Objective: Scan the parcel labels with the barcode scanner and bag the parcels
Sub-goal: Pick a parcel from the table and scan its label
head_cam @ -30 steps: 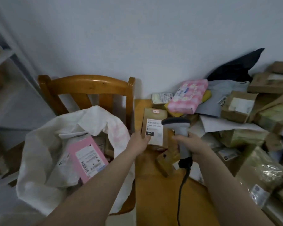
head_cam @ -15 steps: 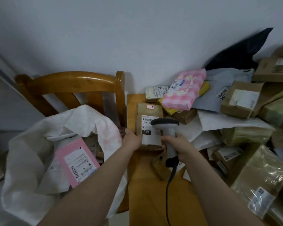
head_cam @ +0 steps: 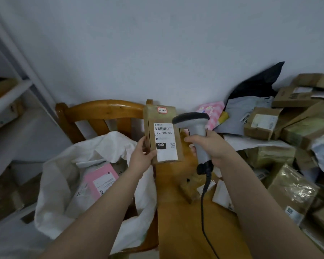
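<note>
The left hand (head_cam: 141, 158) grips the box (head_cam: 165, 115) at its lower left corner: the thumb lies across the front face just beside the label (head_cam: 166, 142) and the fingers curl behind the left edge. Most of the box rises above the hand. It stands upright in the air over the left edge of the table (head_cam: 183, 232), in front of the chair (head_cam: 101, 110). The right hand (head_cam: 214, 144) is wrapped round the grey handle of the scanner (head_cam: 198, 131), whose dark head sits just right of the box's upper half; whether they touch I cannot tell. A black cable (head_cam: 204, 208) hangs from the handle

The box is tall, narrow brown cardboard. Its white label carries a barcode, "060-068-A05", a black block reading "060" and a small QR code. A red-edged handwritten sticker (head_cam: 162, 110) sits near the top

Below left, a white bag (head_cam: 64, 176) gapes on the chair with a pink parcel (head_cam: 99, 181) inside. More parcels (head_cam: 292, 135) are heaped on the table's right side
</note>
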